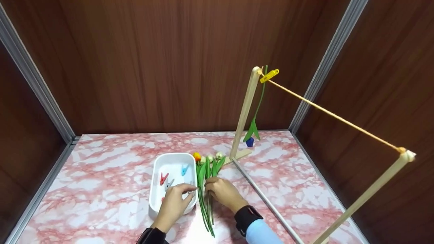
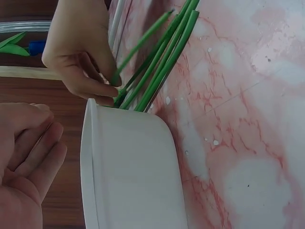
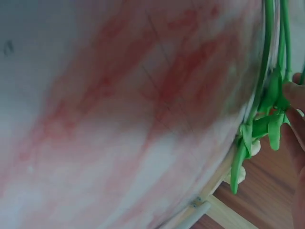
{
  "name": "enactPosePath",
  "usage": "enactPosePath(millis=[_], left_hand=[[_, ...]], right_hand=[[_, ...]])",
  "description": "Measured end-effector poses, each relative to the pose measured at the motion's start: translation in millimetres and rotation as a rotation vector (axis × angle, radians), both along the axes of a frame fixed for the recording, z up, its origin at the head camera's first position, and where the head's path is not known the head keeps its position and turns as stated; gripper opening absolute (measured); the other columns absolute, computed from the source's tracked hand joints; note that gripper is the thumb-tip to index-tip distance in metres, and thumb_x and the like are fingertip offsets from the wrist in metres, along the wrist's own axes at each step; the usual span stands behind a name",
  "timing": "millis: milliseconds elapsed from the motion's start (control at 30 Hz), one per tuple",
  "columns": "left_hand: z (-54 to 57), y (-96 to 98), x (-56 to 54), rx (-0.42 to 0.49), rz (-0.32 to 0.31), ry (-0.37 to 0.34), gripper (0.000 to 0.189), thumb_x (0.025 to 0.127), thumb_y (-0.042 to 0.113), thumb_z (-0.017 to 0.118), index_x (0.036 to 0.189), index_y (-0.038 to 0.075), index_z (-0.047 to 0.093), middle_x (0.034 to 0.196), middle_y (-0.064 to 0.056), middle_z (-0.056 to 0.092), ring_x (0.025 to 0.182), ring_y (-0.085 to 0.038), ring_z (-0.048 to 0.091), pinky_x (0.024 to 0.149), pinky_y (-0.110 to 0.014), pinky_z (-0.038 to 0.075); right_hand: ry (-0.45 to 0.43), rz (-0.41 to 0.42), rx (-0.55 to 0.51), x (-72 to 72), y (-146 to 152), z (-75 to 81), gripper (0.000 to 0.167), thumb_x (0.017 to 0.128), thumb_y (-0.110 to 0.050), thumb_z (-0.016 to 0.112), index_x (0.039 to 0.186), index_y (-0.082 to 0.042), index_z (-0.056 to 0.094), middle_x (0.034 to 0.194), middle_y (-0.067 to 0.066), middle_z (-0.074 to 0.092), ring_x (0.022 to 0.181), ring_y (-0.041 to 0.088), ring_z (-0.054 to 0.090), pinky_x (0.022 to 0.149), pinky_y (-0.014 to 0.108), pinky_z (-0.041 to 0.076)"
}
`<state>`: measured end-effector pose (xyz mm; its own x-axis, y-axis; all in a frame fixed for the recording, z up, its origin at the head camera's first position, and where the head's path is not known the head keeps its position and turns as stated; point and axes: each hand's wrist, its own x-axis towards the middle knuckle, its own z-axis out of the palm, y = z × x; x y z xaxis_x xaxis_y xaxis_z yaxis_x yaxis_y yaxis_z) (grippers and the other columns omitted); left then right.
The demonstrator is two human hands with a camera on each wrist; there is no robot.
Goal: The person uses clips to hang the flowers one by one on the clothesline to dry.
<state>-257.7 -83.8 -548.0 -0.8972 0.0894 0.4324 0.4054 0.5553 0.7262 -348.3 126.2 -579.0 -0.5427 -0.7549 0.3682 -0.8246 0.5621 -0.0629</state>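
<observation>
My right hand (image 1: 223, 194) pinches one green tulip stem (image 2: 145, 40), which angles up away from the others in the left wrist view. Under it lies a bunch of tulips (image 1: 202, 196), with an orange-yellow bloom (image 1: 196, 156) and several whitish ones (image 1: 219, 155) pointing away from me. Over the near right part of a white tub (image 1: 157, 169), my left hand (image 1: 174, 200) hovers with loosely bent fingers and nothing in them. Inside the tub are several clothespins, among them a red one (image 1: 164, 178), a blue one (image 1: 184, 169) and a grey one (image 1: 169, 184).
To the right stands a wooden frame (image 1: 245, 112) with an orange cord (image 1: 332, 114) strung between its posts. A yellow clothespin (image 1: 270, 76) clips a blue tulip (image 1: 250, 142) upside down on the cord. The frame's pale bottom bar (image 1: 264, 200) runs along the marbled table (image 1: 101, 176).
</observation>
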Motion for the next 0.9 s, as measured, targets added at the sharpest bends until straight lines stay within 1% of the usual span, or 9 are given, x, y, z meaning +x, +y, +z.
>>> enactPosePath(millis=[200, 267, 367, 433, 533, 633, 733, 800, 900], left_hand=[[2.2, -0.3, -0.8, 0.004, 0.022, -0.018, 0.017, 0.089, 0.0, 0.076, 0.104, 0.006, 0.079, 0.105, -0.006, 0.077, 0.098, -0.026, 0.073, 0.087, -0.042, 0.059], [3.6, 1.0, -1.5, 0.006, 0.032, -0.014, 0.017, 0.089, 0.001, 0.076, 0.105, 0.008, 0.079, 0.105, -0.006, 0.077, 0.099, -0.025, 0.072, 0.088, -0.041, 0.059], [7.0, 4.0, -3.2, 0.004, 0.043, 0.004, 0.018, 0.09, 0.002, 0.076, 0.106, 0.009, 0.079, 0.106, -0.005, 0.077, 0.1, -0.025, 0.072, 0.089, -0.041, 0.059], [9.7, 6.1, -4.7, -0.003, 0.056, 0.012, 0.018, 0.09, 0.003, 0.076, 0.106, 0.011, 0.079, 0.107, -0.003, 0.077, 0.099, -0.024, 0.072, 0.089, -0.041, 0.058], [14.4, 9.0, -7.2, -0.007, 0.077, 0.035, 0.018, 0.09, 0.004, 0.076, 0.106, 0.012, 0.079, 0.107, -0.002, 0.077, 0.097, -0.022, 0.071, 0.087, -0.041, 0.058], [21.4, 11.4, -10.3, 0.015, 0.083, 0.076, 0.018, 0.089, 0.003, 0.077, 0.106, 0.009, 0.079, 0.107, -0.004, 0.077, 0.098, -0.023, 0.072, 0.088, -0.04, 0.058], [30.6, 13.2, -14.4, 0.04, 0.077, 0.118, 0.018, 0.089, 0.001, 0.077, 0.106, 0.006, 0.078, 0.106, -0.006, 0.077, 0.099, -0.025, 0.072, 0.089, -0.039, 0.059], [38.3, 14.5, -16.0, 0.059, 0.082, 0.135, 0.019, 0.088, 0.002, 0.078, 0.107, 0.006, 0.078, 0.106, -0.005, 0.077, 0.099, -0.025, 0.073, 0.089, -0.039, 0.059], [51.0, 17.2, -17.2, 0.101, 0.101, 0.159, 0.022, 0.088, 0.003, 0.08, 0.109, 0.008, 0.077, 0.107, -0.003, 0.077, 0.101, -0.023, 0.073, 0.091, -0.037, 0.059]], right_hand=[[0.007, -0.042, -0.087, -0.6, 0.1, 14.6, 0.019, 0.088, 0.003, 0.073, 0.099, -0.011, 0.078, 0.114, 0.002, 0.073, 0.1, 0.02, 0.071, 0.086, 0.029, 0.059], [0.005, -0.063, -0.147, -2.0, -0.2, 21.6, 0.016, 0.091, 0.001, 0.071, 0.101, -0.01, 0.078, 0.115, 0.004, 0.073, 0.101, 0.021, 0.072, 0.087, 0.029, 0.059], [0.026, -0.11, -0.254, -6.3, -1.1, 33.8, 0.014, 0.093, 0.0, 0.07, 0.102, -0.008, 0.077, 0.114, 0.006, 0.074, 0.1, 0.022, 0.073, 0.087, 0.029, 0.059], [0.053, -0.143, -0.323, -10.1, -1.5, 42.4, 0.012, 0.092, 0.0, 0.072, 0.1, -0.008, 0.077, 0.11, 0.005, 0.075, 0.097, 0.022, 0.073, 0.085, 0.03, 0.06], [0.111, -0.168, -0.409, -16.1, -1.6, 55.8, 0.014, 0.089, 0.003, 0.074, 0.099, -0.008, 0.077, 0.104, 0.005, 0.076, 0.093, 0.022, 0.074, 0.081, 0.031, 0.061], [0.152, -0.169, -0.475, -19.6, -0.7, 69.5, 0.017, 0.089, 0.005, 0.074, 0.098, -0.008, 0.077, 0.101, 0.004, 0.075, 0.091, 0.022, 0.074, 0.078, 0.031, 0.062], [0.181, -0.172, -0.526, -20.4, -0.4, 83.7, 0.014, 0.09, 0.004, 0.074, 0.098, -0.007, 0.076, 0.098, 0.004, 0.074, 0.089, 0.021, 0.074, 0.074, 0.031, 0.062], [0.197, -0.182, -0.553, -19.1, -0.7, 92.9, 0.013, 0.091, 0.003, 0.074, 0.099, -0.007, 0.077, 0.098, 0.004, 0.074, 0.089, 0.021, 0.074, 0.074, 0.033, 0.062], [0.184, -0.18, -0.605, -13.6, -3.0, 107.0, 0.012, 0.092, 0.001, 0.074, 0.101, -0.007, 0.077, 0.097, 0.003, 0.074, 0.089, 0.019, 0.073, 0.076, 0.033, 0.061]])
